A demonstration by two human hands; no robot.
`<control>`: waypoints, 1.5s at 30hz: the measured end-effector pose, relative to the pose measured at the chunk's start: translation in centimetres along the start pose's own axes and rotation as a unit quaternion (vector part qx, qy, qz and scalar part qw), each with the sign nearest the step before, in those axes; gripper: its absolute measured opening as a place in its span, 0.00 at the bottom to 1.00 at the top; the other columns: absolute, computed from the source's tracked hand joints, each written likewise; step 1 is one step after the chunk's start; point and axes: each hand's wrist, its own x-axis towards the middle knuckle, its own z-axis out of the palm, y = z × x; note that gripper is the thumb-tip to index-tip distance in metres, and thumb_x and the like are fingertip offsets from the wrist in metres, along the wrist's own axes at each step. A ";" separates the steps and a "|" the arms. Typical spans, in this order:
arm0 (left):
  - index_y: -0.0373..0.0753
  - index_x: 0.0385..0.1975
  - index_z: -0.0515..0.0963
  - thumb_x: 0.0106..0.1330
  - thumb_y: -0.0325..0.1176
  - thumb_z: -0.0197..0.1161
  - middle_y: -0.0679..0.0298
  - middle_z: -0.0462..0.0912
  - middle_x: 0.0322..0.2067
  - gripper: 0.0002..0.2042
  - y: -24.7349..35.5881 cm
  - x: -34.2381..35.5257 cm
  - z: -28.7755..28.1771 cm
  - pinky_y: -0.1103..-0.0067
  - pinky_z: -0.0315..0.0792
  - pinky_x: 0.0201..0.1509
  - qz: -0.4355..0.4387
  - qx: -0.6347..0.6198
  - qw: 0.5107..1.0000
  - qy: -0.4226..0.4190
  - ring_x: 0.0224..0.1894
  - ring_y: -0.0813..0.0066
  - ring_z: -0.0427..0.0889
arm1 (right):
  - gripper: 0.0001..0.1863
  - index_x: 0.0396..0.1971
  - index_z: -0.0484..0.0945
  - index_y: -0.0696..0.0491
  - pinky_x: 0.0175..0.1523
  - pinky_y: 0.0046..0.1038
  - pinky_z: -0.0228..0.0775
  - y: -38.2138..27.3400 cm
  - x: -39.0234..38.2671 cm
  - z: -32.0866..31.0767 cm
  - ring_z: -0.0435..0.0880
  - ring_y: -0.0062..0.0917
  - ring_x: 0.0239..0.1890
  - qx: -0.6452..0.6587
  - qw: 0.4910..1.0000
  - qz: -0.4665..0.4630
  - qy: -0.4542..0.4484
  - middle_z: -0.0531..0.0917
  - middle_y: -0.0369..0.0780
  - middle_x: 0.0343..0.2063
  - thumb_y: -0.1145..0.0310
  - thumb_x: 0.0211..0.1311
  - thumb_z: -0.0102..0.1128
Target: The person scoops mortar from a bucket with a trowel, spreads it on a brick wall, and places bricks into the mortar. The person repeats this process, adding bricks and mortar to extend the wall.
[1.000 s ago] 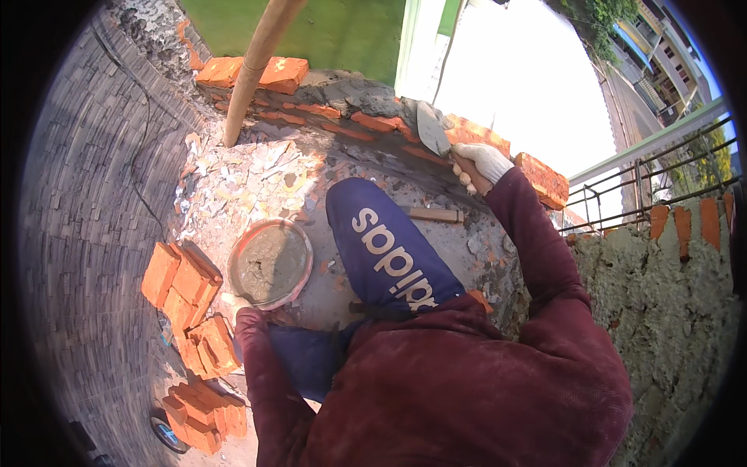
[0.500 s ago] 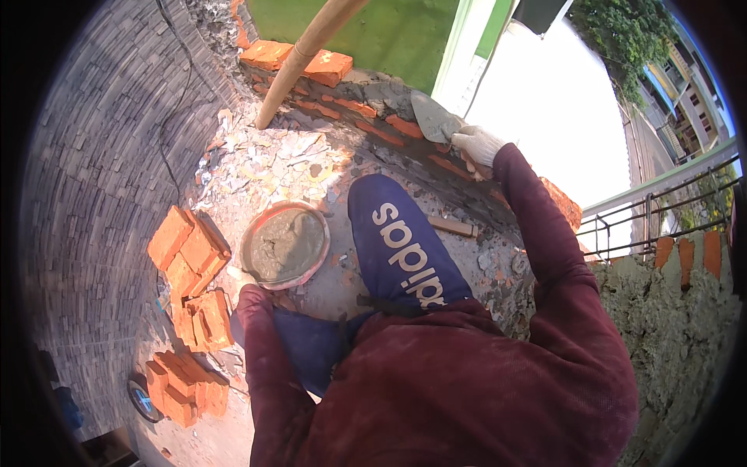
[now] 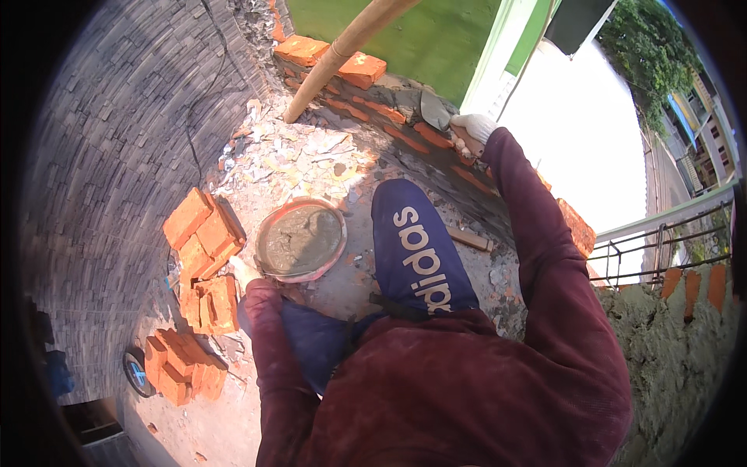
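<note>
My right hand (image 3: 476, 126), in a pale knit glove, is closed around the handle of a trowel (image 3: 434, 110). The trowel's grey blade is tilted against wet mortar along the top of a low brick wall (image 3: 389, 114). Most of the handle is hidden in the glove. My left hand (image 3: 245, 272), pale and washed out by the sun, is by my left knee, between the mortar bucket and the stacked bricks. Its fingers look stretched out, with nothing visible in them. The round bucket (image 3: 339, 257), with a reddish rim, is filled with grey mortar (image 3: 299, 240).
Orange bricks (image 3: 187, 218) are piled left of the bucket. A wooden pole (image 3: 334, 58) leans across the wall, near loose bricks (image 3: 362, 70) on top. Rubble (image 3: 311, 152) covers the floor, and a wood strip (image 3: 471, 239) lies beside my right knee. Rebar (image 3: 638, 257) stands at right.
The whole view has shifted, with the scene sliding rightward. The trowel blade has turned and shows narrower beside the wall top; my right hand still grips it. The left hand stays by the bucket.
</note>
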 end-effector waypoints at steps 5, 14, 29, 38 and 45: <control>0.40 0.77 0.59 0.73 0.73 0.42 0.54 0.65 0.74 0.45 -3.2 -3.2 3.5 0.65 0.61 0.74 -0.007 -0.037 0.999 -0.029 0.72 0.55 0.67 | 0.12 0.39 0.73 0.58 0.19 0.26 0.66 -1.4 3.6 2.7 0.72 0.19 0.19 0.009 0.999 0.026 -0.031 0.77 0.39 0.28 0.64 0.75 0.48; 0.39 0.77 0.60 0.76 0.67 0.44 0.53 0.66 0.72 0.41 0.5 -4.2 0.1 0.66 0.67 0.70 0.012 -0.173 0.979 -0.107 0.69 0.59 0.71 | 0.14 0.41 0.74 0.53 0.16 0.19 0.66 -6.2 3.8 1.1 0.71 0.14 0.14 -0.137 0.985 0.066 -0.084 0.76 0.31 0.20 0.60 0.81 0.44; 0.46 0.75 0.61 0.70 0.72 0.47 0.58 0.69 0.66 0.42 3.2 -9.4 2.5 0.64 0.72 0.58 -0.097 -0.167 0.981 -0.029 0.60 0.62 0.72 | 0.17 0.29 0.76 0.54 0.25 0.28 0.69 -7.7 1.0 0.9 0.73 0.20 0.19 -0.489 0.869 -0.014 -0.067 0.76 0.34 0.22 0.60 0.76 0.47; 0.50 0.80 0.52 0.66 0.78 0.45 0.55 0.52 0.79 0.49 -0.5 -1.5 0.3 0.55 0.55 0.77 -0.043 -0.138 0.988 -0.049 0.78 0.51 0.56 | 0.16 0.36 0.76 0.57 0.25 0.28 0.74 -6.7 2.3 1.5 0.79 0.23 0.20 -0.585 0.805 -0.058 -0.084 0.77 0.36 0.21 0.62 0.77 0.43; 0.43 0.78 0.57 0.67 0.77 0.44 0.54 0.61 0.75 0.49 1.1 -6.2 2.4 0.55 0.60 0.75 -0.079 -0.174 0.981 -0.008 0.73 0.52 0.65 | 0.25 0.29 0.80 0.58 0.28 0.31 0.70 -3.6 -3.6 -3.1 0.76 0.25 0.20 -0.576 0.817 0.011 -0.012 0.76 0.39 0.18 0.50 0.70 0.49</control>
